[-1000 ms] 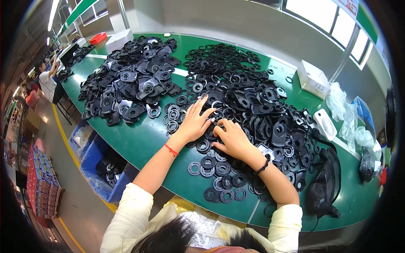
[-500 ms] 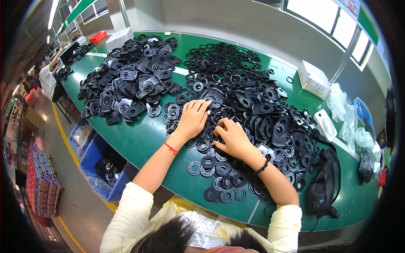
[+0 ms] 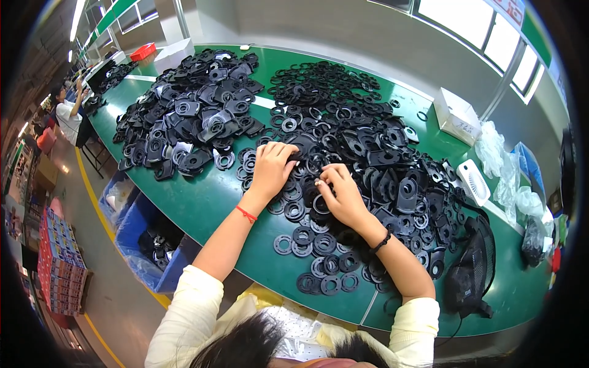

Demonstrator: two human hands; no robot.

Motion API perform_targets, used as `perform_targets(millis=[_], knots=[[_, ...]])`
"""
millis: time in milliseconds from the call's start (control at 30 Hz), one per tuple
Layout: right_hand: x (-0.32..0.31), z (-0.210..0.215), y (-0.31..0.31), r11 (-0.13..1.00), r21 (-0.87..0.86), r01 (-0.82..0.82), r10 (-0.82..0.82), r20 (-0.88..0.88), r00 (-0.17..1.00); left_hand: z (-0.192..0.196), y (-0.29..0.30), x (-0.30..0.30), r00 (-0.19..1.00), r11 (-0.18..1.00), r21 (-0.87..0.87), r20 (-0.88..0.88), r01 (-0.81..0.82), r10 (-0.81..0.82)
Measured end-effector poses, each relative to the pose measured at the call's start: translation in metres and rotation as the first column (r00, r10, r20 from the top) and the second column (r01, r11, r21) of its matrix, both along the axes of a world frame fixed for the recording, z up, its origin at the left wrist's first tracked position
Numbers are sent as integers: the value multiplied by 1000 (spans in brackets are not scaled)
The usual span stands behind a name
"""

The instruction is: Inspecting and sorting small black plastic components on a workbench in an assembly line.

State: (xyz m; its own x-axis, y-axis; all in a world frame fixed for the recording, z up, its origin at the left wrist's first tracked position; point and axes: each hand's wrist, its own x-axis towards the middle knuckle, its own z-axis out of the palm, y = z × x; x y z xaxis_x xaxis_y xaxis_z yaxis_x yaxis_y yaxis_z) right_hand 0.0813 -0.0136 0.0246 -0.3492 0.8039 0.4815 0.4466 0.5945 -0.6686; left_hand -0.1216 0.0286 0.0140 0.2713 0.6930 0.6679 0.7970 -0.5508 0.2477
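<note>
My left hand [image 3: 272, 170], with a red string at the wrist, curls its fingers and thumb round the edge of a black plastic plate [image 3: 301, 146] over the middle of the heap. Facing it, my right hand [image 3: 343, 197] wears a dark band at the wrist. Its thumb and forefinger close together beside a black ring [image 3: 315, 163]; what lies between the fingertips is too small to make out. Under and around both hands spreads a heap of black plates and rings [image 3: 380, 144]. Several loose flat rings [image 3: 324, 244] lie nearer to me.
On the green table [image 3: 202, 208], a larger pile of black plates [image 3: 184, 116] stands at left. A white box [image 3: 456, 116], a white slotted tray [image 3: 473, 182], plastic bags [image 3: 506, 178] and a black mesh bag [image 3: 469, 270] line the right. Blue bins [image 3: 144, 245] stand below the left edge. Another person [image 3: 67, 113] sits far left.
My left hand has drawn slightly back left, its fingers now bent round the plate. My right hand has shifted a little up and right, its thumb and forefinger raised. The far person's arm has moved.
</note>
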Motion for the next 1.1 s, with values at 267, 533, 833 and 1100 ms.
perform_targets(millis=[267,533,833,1100], knots=[[3,-9,12,961,-275,-42,-85,-434,897,16,0,-13,919,999,-42,395,11,6],[14,0,18,825,-515,-230,-211,-660,721,36,-27,7,756,912,-135,613,387,-230],[8,6,6,734,-563,-378,36,-524,851,12,-24,25,540,682,-238,797,692,-270],[8,6,8,687,-560,-464,53,-599,799,-3,-25,34,596,828,-214,784,519,-171]])
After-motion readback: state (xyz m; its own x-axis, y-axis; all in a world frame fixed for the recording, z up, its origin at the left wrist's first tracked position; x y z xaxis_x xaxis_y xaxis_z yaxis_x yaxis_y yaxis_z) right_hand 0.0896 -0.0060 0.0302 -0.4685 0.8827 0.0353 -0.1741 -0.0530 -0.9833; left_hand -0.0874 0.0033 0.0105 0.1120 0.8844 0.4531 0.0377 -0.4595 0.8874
